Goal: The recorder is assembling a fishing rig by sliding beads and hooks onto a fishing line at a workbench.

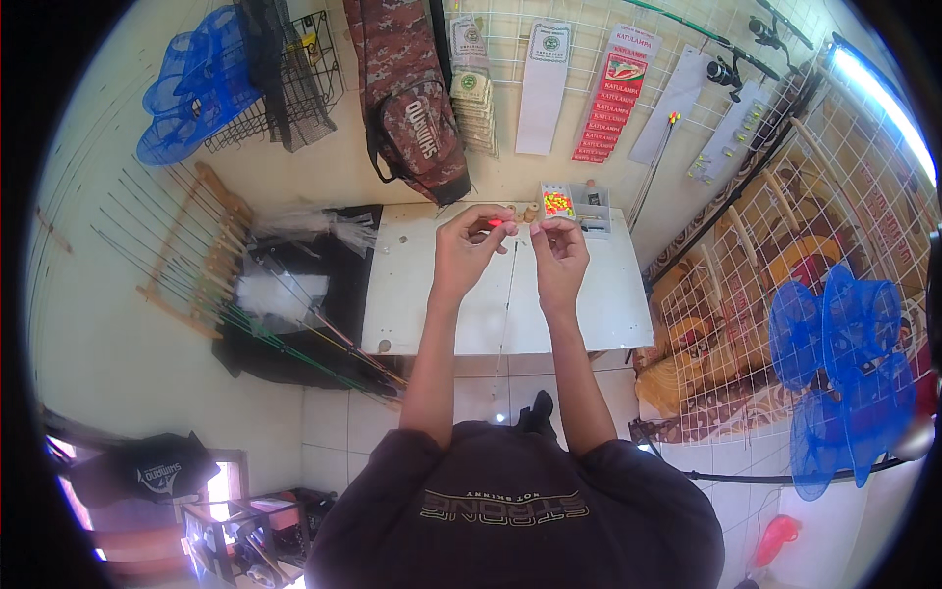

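My left hand (471, 245) is raised over the white table (442, 319), its fingers closed on a small bright red piece (497, 223). Close beside it, my right hand (561, 257) pinches thumb and fingertips together. Whatever is between those fingertips is too small to make out. Below and between the hands runs a thin dark stick (509, 299), pointing toward me past the table's front edge; whether it hangs or lies there I cannot tell. Just behind my fingertips stand small tan spools (531, 211), partly hidden.
A pale compartment box (592, 209) at the table's back right holds several yellow and orange pieces (557, 203). A camouflage rod bag (417, 108) hangs behind. Fishing rods lean on a wooden rack (211, 260) at left. Blue mesh nets (844, 363) hang on the right grid.
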Available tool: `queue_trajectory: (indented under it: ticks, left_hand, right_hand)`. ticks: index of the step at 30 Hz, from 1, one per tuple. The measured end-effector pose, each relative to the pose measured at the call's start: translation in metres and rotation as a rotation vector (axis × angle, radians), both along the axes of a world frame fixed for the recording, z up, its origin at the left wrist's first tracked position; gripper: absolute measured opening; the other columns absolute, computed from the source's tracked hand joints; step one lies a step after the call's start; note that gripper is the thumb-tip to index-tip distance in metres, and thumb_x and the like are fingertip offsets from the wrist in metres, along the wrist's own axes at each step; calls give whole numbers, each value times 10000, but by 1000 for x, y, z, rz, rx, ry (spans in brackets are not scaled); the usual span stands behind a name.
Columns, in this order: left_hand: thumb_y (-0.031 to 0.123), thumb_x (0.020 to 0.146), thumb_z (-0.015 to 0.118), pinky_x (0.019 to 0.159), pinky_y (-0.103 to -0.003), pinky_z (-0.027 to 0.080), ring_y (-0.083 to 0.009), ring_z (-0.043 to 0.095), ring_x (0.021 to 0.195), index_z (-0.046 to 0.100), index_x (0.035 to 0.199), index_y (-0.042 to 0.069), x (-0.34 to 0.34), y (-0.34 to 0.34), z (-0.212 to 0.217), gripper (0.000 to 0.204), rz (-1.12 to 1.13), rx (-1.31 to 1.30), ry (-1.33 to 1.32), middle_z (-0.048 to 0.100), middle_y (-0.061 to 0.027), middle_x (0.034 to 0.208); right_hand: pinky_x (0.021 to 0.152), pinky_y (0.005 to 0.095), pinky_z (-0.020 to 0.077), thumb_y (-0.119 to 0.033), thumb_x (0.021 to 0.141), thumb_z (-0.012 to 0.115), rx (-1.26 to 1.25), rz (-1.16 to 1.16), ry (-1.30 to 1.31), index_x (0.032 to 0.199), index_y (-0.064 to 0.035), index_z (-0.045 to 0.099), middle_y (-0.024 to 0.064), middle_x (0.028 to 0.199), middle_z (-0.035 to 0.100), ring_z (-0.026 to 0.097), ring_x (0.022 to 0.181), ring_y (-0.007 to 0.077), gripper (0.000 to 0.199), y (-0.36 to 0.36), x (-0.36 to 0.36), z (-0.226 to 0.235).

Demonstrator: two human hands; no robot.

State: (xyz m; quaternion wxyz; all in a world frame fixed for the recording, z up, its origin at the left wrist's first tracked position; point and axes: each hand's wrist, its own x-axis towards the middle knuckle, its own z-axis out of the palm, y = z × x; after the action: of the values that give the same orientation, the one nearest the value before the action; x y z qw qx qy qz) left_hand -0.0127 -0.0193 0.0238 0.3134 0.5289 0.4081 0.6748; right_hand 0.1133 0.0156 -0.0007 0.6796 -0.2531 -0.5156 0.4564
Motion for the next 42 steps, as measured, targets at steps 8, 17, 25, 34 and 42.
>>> queue_trajectory:
  ticks: [8, 17, 25, 34, 42]
  left_hand:
    - [4, 820, 658, 649, -255, 542, -132, 639, 830, 615, 957, -28, 2, 5, 1, 147, 21, -12, 15, 643, -76, 948]
    - [-4, 832, 640, 662, -254, 536, -131, 634, 832, 607, 968, -26, -1, 8, 2, 142, 42, 34, 49, 640, -79, 953]
    - [-8, 823, 652, 697, -262, 536, -127, 625, 828, 606, 966, -23, -5, 12, -1, 151, 24, 65, 0, 637, -77, 935]
    - [22, 798, 691, 735, -226, 476, -87, 606, 830, 647, 905, 8, -8, 8, 9, 117, 158, 37, 133, 654, -48, 926]
    - [21, 804, 688, 730, -220, 480, -75, 594, 812, 641, 911, 9, -10, 10, 9, 118, 99, 10, 70, 645, -31, 913]
  right_hand:
    - [712, 219, 433, -40, 852, 638, 6, 6, 4, 918, -34, 551, 21, 863, 601, 549, 782, 67, 110, 2, 5, 0]
    - [748, 227, 438, -35, 851, 642, 48, 80, 52, 962, -30, 536, 26, 892, 589, 551, 821, 76, 154, 0, 7, 4]
    - [740, 217, 427, -28, 853, 633, 0, 61, 58, 967, -37, 535, 15, 889, 570, 533, 813, 67, 150, 1, 7, 3]
    - [728, 224, 441, -17, 841, 643, 14, 24, 31, 957, -43, 527, 22, 893, 574, 548, 810, 83, 166, 3, 4, 5]
    - [728, 221, 438, -14, 841, 644, 27, 27, 52, 969, -34, 522, 32, 880, 587, 554, 795, 80, 178, 3, -1, 9]
